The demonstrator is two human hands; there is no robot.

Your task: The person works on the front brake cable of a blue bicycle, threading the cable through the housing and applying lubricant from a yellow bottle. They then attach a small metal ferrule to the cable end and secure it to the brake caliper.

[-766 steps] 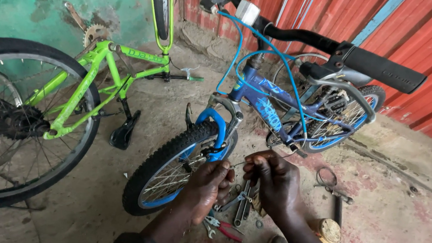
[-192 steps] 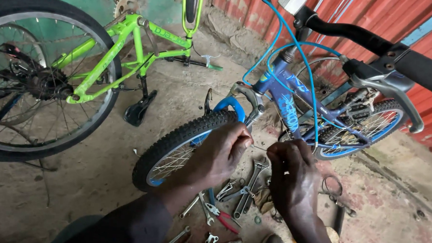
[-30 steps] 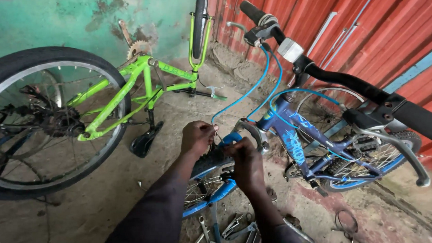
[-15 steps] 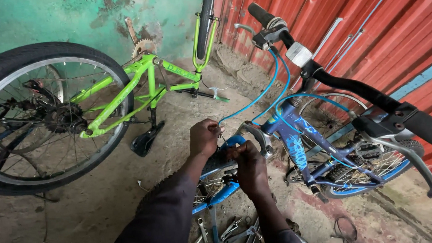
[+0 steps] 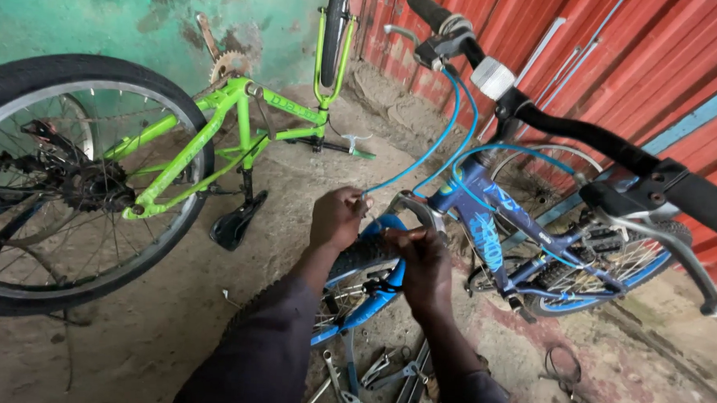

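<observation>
Blue bicycle [image 5: 492, 230] stands on the dirt floor [image 5: 131, 352] near the red corrugated wall [image 5: 617, 67], its front wheel [image 5: 356, 277] toward the camera. Both hands meet at the front brake above the tyre: the left hand [image 5: 338, 218] pinches the end of the light blue cable [image 5: 424, 156], and the right hand [image 5: 424, 267] closes on the brake arm just beside it. Judging by this, the cable is best kept taut while the other hand steadies the arm. Spanners [image 5: 384, 377] lie on the floor below, and an upturned green bicycle [image 5: 210, 141] rests by the green wall.
</observation>
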